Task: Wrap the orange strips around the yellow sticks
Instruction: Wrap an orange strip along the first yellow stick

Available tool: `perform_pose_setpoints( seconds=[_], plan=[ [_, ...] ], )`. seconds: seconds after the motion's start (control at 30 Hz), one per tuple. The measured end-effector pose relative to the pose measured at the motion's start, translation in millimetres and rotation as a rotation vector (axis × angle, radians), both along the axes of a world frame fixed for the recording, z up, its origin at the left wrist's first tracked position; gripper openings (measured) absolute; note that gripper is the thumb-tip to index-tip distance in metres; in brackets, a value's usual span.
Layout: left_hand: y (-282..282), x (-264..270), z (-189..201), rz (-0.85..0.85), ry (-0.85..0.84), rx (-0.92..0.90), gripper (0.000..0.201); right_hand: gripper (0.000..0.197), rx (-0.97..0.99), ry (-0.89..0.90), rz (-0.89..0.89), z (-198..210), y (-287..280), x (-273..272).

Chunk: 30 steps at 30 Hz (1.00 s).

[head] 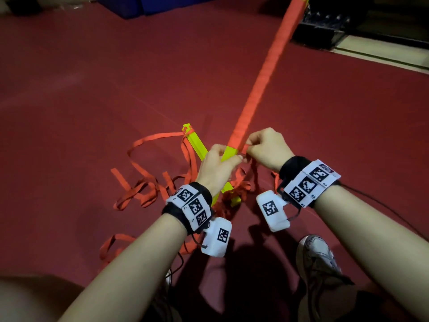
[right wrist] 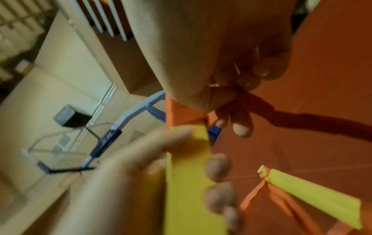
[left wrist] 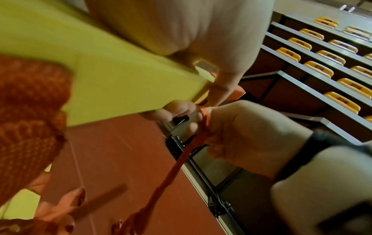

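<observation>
Overhead, left hand (head: 217, 167) grips the yellow stick (head: 228, 153), right hand (head: 267, 147) pinches the orange strip (left wrist: 203, 125); only the left wrist view shows it trailing floorward.

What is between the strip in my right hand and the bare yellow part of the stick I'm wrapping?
Nothing visible. The right hand pinches the orange strip right at the wrap's edge on the yellow stick. The left hand grips the bare section just below, so it must shift as wrapping advances.
</observation>
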State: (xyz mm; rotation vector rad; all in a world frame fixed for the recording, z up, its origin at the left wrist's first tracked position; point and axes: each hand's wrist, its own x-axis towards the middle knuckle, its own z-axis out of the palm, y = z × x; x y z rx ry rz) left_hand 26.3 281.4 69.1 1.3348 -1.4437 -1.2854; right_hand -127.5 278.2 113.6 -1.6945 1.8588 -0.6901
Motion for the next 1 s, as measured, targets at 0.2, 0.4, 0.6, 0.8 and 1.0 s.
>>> perform_pose_setpoints(
  seconds=[0.2, 0.4, 0.6, 0.8, 1.0],
  plan=[
    [3.2, -3.2, 6.5, -0.002, 0.104, 0.007, 0.011, 0.016, 0.057, 0.109, -0.055, -10.0, -0.1, -9.8],
    [-0.5, -7.1, -2.7, 0.018, 0.099, -0.117, 0.007, 0.021, 0.047, 0.13, -0.17, -2.0, -6.4, -22.1],
    [-21.7, 8.3, -11.5, 0.065, 0.0, -0.253, 0.062, 0.022, 0.182, -0.408, -0.051, 22.7, -10.6, -42.8],
    [-24.9, 21.7, -14.4, 0.172, -0.042, -0.242, 0.047, 0.014, -0.002, 0.36, -0.191, 29.5, -20.0, -78.4],
    [-20.0, 24.3, -19.5, 0.173, -0.036, -0.21, 0.048, 0.021, -0.675, -0.148, -0.425, 55.0, -22.2, -80.4]
  ],
)
